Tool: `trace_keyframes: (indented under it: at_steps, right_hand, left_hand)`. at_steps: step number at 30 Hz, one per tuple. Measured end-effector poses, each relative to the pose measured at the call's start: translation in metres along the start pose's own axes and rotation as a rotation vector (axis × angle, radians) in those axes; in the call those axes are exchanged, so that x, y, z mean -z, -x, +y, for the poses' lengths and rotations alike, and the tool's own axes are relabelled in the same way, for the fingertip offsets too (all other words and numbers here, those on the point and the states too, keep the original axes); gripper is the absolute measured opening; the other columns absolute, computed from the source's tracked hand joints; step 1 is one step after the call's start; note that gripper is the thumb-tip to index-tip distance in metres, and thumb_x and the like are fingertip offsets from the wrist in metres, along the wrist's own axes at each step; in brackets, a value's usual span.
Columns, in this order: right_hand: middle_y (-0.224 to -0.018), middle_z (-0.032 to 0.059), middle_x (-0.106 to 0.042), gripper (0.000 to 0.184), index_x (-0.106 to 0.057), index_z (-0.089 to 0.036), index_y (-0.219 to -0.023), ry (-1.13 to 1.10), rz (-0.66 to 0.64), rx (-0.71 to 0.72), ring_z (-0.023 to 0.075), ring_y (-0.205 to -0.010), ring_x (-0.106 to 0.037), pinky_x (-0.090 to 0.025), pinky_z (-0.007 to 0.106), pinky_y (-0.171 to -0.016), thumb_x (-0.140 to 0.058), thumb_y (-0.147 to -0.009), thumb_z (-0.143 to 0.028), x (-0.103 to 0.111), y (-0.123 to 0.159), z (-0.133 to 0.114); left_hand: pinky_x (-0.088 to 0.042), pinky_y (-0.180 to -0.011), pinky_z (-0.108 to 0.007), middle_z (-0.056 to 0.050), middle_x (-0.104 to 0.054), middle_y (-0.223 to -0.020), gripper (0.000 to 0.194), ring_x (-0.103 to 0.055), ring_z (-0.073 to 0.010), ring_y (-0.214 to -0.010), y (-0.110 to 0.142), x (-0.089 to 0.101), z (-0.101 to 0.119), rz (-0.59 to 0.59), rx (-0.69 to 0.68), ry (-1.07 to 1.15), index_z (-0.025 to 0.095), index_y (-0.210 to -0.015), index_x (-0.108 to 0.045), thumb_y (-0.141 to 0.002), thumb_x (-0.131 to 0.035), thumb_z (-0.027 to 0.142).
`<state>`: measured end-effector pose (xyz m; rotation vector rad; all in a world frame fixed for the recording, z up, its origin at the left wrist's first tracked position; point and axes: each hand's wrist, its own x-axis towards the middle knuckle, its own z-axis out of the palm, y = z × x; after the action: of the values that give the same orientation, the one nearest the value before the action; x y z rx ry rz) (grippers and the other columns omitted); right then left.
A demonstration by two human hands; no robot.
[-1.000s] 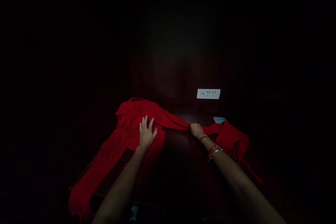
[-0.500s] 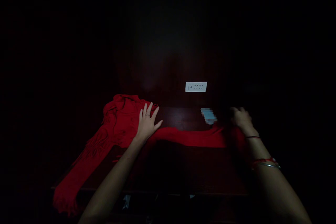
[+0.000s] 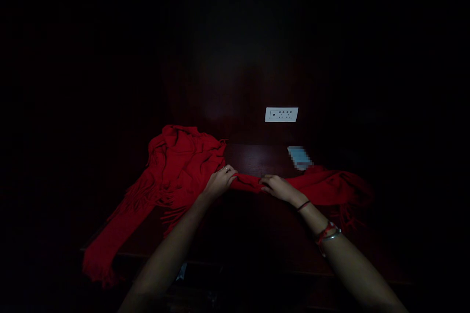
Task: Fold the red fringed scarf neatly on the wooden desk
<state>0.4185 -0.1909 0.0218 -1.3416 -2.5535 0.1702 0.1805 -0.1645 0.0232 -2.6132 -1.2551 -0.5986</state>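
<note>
A long red fringed scarf [image 3: 326,185] stretches across the dark table [image 3: 253,156]. My left hand [image 3: 220,180], with a ring on one finger, is closed on the scarf near the middle. A short way to the right, my right hand [image 3: 278,187] also grips it, fingers curled over the cloth. Between the two hands the scarf is gathered into a narrow band. Beyond my right hand its end spreads out with a fringe at the table's right side. More red fringed cloth [image 3: 179,156] lies crumpled beside my left hand.
A strip of red cloth [image 3: 99,252] hangs over the table's front edge at the left. A blurred light-blue flat item [image 3: 300,157] lies behind the scarf. A white wall socket [image 3: 281,114] is on the dark back wall. The surroundings are very dark.
My left hand has gone from spread flat to closed on the scarf. My right hand has come in from the far right and grips it too; the cloth between them is bunched narrower.
</note>
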Motion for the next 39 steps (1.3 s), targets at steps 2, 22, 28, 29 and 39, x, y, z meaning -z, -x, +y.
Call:
trace_keyframes:
  at_steps: [2,22,28,29,39]
  right_hand:
    - [-0.086,0.0075,-0.059,0.016,-0.059,-0.016,-0.087,-0.026,0.041,0.001,0.0153,-0.08,-0.055,-0.039,0.024,-0.071,-0.045,-0.081,-0.021,0.002,0.002,0.004]
    - [-0.085,0.0043,-0.064,0.019,-0.06,-0.017,-0.083,-0.476,0.574,-0.185,0.0168,-0.081,-0.056,-0.042,0.03,-0.075,-0.046,-0.074,-0.024,0.029,0.01,0.005]
    - [-0.075,0.0033,-0.064,0.02,-0.063,-0.016,-0.073,-0.618,0.514,-0.244,0.0168,-0.074,-0.057,-0.043,0.031,-0.071,-0.057,-0.063,-0.033,0.067,0.038,0.039]
    - [-0.074,0.0032,-0.063,0.023,-0.063,-0.016,-0.074,-0.654,0.575,-0.31,0.0168,-0.071,-0.057,-0.043,0.03,-0.068,-0.06,-0.06,-0.034,0.07,0.044,0.048]
    - [-0.111,0.0136,-0.048,0.041,-0.055,-0.015,-0.106,0.015,0.826,-0.646,0.026,-0.102,-0.045,-0.034,0.043,-0.087,-0.048,-0.066,-0.019,0.056,0.053,0.079]
  left_hand:
    - [-0.043,-0.069,-0.019,-0.001,-0.055,-0.095,0.025,-0.054,-0.0116,-0.083,0.0,0.0,0.0,0.046,0.031,0.004,0.022,-0.1,-0.053,-0.088,-0.032,0.029]
    - [-0.038,-0.082,-0.035,-0.01,-0.049,-0.113,0.055,-0.046,-0.0238,-0.101,-0.019,0.012,0.047,0.133,-0.042,0.019,0.018,-0.122,-0.04,-0.076,-0.048,0.048]
    - [-0.029,-0.09,-0.042,-0.01,-0.038,-0.126,0.057,-0.035,-0.0273,-0.114,-0.01,0.008,0.051,0.077,-0.093,-0.108,0.029,-0.126,-0.035,-0.073,-0.05,0.018]
    - [-0.025,-0.092,-0.046,-0.01,-0.035,-0.129,0.061,-0.03,-0.0293,-0.118,-0.009,0.008,0.049,0.087,-0.077,-0.132,0.03,-0.127,-0.034,-0.071,-0.052,0.017]
    - [-0.04,-0.08,-0.035,-0.011,-0.052,-0.109,0.049,-0.051,-0.0224,-0.095,-0.008,0.014,0.013,0.035,0.218,-0.155,0.021,-0.123,-0.041,-0.075,-0.038,0.012]
